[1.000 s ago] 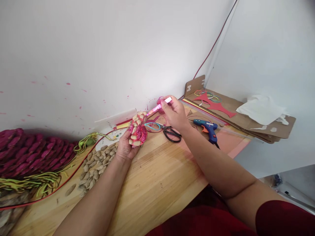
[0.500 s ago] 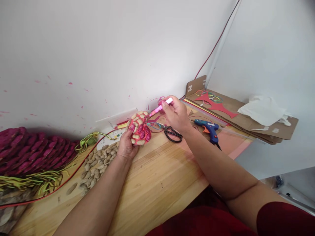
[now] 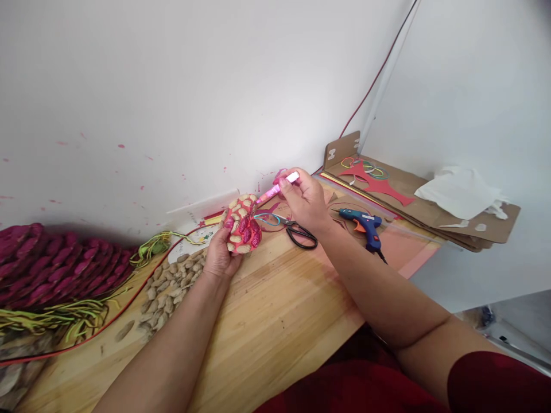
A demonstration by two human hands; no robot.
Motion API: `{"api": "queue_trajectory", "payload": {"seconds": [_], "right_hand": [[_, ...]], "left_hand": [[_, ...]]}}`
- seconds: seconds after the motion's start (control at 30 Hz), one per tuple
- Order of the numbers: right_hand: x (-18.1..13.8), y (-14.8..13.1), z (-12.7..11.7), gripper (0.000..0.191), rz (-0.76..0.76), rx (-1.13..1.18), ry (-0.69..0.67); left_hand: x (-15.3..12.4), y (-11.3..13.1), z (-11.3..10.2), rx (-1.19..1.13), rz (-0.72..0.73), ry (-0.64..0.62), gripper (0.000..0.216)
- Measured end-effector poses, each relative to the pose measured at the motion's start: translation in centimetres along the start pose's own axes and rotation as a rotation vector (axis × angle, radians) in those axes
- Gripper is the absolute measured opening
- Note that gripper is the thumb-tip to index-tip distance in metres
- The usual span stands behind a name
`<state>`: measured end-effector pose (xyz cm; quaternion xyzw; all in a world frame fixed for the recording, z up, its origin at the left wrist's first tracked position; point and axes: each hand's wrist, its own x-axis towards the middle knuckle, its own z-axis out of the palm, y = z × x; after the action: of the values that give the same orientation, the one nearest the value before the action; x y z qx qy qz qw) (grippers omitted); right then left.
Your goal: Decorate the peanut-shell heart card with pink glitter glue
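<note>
My left hand (image 3: 220,257) is closed around a red disc studded with peanut shells (image 3: 241,224), holding it tilted above the wooden table (image 3: 275,310). Some shells on the disc are pale, others painted magenta. My right hand (image 3: 303,198) pinches a pink paint-stained brush (image 3: 275,187), with its tip touching the top of the disc. A pile of plain peanut shells (image 3: 167,291) lies just left of my left wrist.
Black scissors (image 3: 299,232) and a blue glue gun (image 3: 364,225) lie right of my hands. Painted magenta pieces (image 3: 47,264) with green-yellow strings (image 3: 73,315) fill the left. Flat cardboard (image 3: 413,201) with rubber bands, a red cutout and white tissue (image 3: 460,192) sits at the right.
The disc turned slightly in my left hand, and the brush tip shifted a little across its upper shells. Both hands otherwise stay in place.
</note>
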<state>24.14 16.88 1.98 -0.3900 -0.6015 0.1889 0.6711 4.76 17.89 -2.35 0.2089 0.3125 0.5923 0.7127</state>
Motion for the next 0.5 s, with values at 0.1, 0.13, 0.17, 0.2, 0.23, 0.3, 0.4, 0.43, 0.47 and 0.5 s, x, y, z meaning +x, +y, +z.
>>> {"api": "queue_trajectory", "payload": {"seconds": [0.1,0.13,0.17,0.2,0.23,0.3,0.4,0.43,0.47,0.5], "right_hand": [[-0.02,-0.05,0.19,0.04,-0.026,-0.016,-0.016],[-0.05,-0.11,0.27,0.04,-0.03,-0.021,-0.021],[-0.1,-0.19,0.35,0.04,-0.033,-0.025,-0.027],[-0.14,-0.26,0.43,0.04,-0.036,-0.027,-0.032],[-0.2,-0.32,0.51,0.041,-0.037,-0.024,-0.039],[-0.29,-0.35,0.64,0.04,-0.033,-0.007,-0.057],[-0.32,-0.16,0.65,0.039,-0.024,0.008,-0.068],[-0.3,-0.07,0.58,0.038,-0.027,0.003,-0.061],[-0.26,0.03,0.49,0.038,-0.031,-0.002,-0.049],[-0.22,0.13,0.38,0.037,-0.034,-0.001,-0.033]], "left_hand": [[0.01,0.11,-0.04,-0.002,-0.005,0.011,0.015],[0.04,0.16,-0.1,-0.005,-0.006,0.006,0.013],[0.07,0.21,-0.17,-0.008,-0.01,-0.003,0.01],[0.11,0.27,-0.24,-0.009,-0.02,-0.012,0.007],[0.15,0.34,-0.29,-0.008,-0.035,-0.017,0.004],[0.18,0.45,-0.36,-0.001,-0.065,-0.018,0.007],[0.11,0.56,-0.32,0.016,-0.089,-0.025,0.01],[0.07,0.59,-0.29,0.02,-0.093,-0.029,0.01],[0.03,0.61,-0.28,0.024,-0.099,-0.029,0.011],[0.0,0.64,-0.29,0.027,-0.107,-0.027,0.012]]}}
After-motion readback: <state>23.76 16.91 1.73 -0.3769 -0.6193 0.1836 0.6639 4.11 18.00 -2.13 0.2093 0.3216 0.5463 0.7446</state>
